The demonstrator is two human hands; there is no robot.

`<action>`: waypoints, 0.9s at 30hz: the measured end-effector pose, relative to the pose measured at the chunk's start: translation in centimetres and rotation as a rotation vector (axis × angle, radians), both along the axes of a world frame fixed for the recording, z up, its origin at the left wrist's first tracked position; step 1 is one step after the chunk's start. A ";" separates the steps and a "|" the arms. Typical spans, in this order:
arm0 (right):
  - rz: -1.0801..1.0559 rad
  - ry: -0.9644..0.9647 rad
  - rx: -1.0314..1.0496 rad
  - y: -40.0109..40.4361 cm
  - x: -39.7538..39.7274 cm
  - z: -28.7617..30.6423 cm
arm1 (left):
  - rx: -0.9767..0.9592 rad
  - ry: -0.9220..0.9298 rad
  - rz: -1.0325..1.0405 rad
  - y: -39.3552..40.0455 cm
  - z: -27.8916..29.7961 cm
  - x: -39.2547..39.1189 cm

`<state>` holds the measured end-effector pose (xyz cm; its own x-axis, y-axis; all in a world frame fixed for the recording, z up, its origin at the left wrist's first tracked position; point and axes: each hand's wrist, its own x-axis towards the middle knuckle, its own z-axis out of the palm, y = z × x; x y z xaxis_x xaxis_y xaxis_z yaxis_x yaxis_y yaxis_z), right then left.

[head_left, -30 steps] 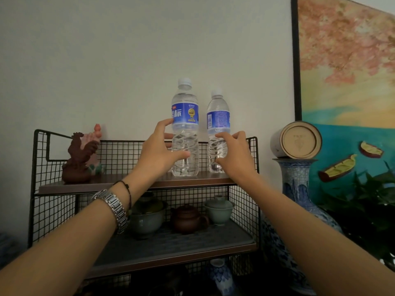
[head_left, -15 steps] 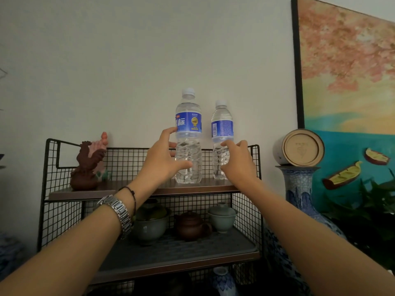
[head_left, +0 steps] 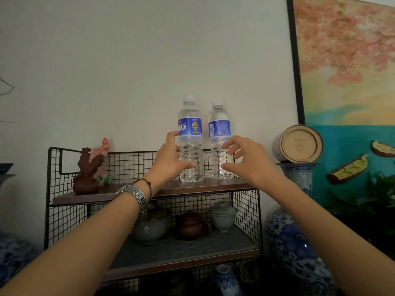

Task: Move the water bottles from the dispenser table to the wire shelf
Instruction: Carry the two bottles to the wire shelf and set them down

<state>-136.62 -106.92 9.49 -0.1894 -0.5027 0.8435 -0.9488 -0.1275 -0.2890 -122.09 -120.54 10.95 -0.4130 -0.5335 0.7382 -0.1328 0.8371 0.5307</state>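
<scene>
Bottles stand on shelf between 2 opened hands' grip.

two clear bottles – upright, top shelf

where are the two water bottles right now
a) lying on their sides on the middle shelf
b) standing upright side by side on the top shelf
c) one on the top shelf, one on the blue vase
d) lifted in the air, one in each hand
b: the left bottle and the right bottle both stand upright on the top shelf of the wire rack, caps up.
</scene>
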 end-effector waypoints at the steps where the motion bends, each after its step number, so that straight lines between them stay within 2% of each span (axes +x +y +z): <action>1: -0.030 0.028 0.011 0.4 -0.2 -0.1 | -0.005 -0.005 0.004 0.0 0.0 -0.3; 11: -0.081 0.118 -0.014 2.7 -2.3 -0.8 | -0.009 -0.035 0.064 -0.7 0.2 -2.7; 27: -0.094 0.142 0.015 3.5 -3.6 -1.5 | -0.024 -0.035 0.177 -1.0 0.2 -4.4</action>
